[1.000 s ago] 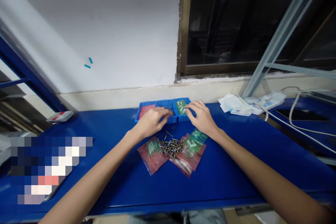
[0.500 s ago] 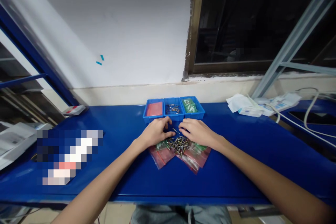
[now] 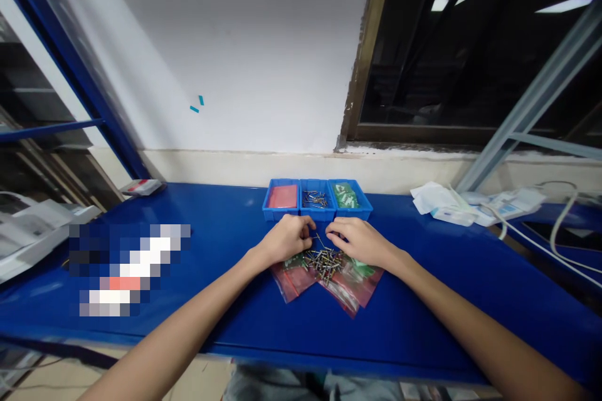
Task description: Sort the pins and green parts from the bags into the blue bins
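A pile of thin metal rivets [image 3: 324,265], long pins with thicker ends, lies on overlapping clear-and-red zip bags [image 3: 292,284]. My left hand [image 3: 288,238] is at the pile's upper left, fingers loosely curled with a gap between thumb and forefinger. Opposite it, my right hand [image 3: 360,239] arches over the upper right, its thumb apart from the bent fingers. Between the two hands lies a single rivet [image 3: 320,239]; whether a fingertip touches it cannot be made out. Green pieces [image 3: 361,269] show inside bags partly hidden under my hands.
Behind my hands stand three joined blue bins: one with red bags [image 3: 283,197], one with rivets [image 3: 315,199], one with green packets [image 3: 345,195]. White papers [image 3: 442,203] and cables [image 3: 555,232] lie right. A blurred-out item [image 3: 136,269] lies left on the blue table [image 3: 226,219].
The view has shifted slightly, so everything sits a little to the right. My hands keep nearly the same place; the left fingers have curled in a little, and the single rivet lies more steeply.
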{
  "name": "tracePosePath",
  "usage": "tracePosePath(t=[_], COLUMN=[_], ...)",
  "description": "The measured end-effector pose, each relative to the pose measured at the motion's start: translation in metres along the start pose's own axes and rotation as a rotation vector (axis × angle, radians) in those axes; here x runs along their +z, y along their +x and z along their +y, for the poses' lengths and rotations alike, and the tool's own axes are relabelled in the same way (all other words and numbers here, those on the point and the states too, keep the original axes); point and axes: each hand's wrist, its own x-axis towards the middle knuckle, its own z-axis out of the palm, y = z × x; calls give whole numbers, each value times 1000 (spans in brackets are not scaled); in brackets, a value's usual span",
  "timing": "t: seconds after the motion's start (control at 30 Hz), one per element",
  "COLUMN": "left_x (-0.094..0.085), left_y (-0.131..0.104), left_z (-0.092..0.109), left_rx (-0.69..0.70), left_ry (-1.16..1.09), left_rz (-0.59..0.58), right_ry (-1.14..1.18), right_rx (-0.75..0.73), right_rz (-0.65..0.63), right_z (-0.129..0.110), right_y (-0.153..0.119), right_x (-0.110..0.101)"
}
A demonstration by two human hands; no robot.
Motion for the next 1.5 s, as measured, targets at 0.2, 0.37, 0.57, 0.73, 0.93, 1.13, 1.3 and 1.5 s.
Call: tracePosePath(t=[0.2, 0.37, 0.57, 0.73, 0.93, 1.13, 1.3, 1.5], left_x=[-4, -3, -5, -4, 1, 0, 0, -1], left_y=[-3, -3, -5, -8, -8, -8, -8, -9], left_z=[7, 9, 15, 22, 17, 21, 24, 18], left_rx=[93, 167, 231, 273, 244, 185, 144, 226], left_ry=[115, 100, 86, 113, 204, 253, 324, 285], left_rz=[105, 145, 157, 158, 202, 228, 272, 323], right_ry=[51, 57, 75, 98, 111, 139, 145, 203], right_rx=[30, 46, 45, 22, 31, 22, 40, 85], right_rz=[45, 58, 127, 198, 241, 283, 304, 261], right_z=[-6, -14, -15, -12, -17, -23, -24, -22], right_y=[0, 0, 2, 1, 1, 2, 2, 4], right_x=[1, 1, 3, 7, 6, 2, 0, 5])
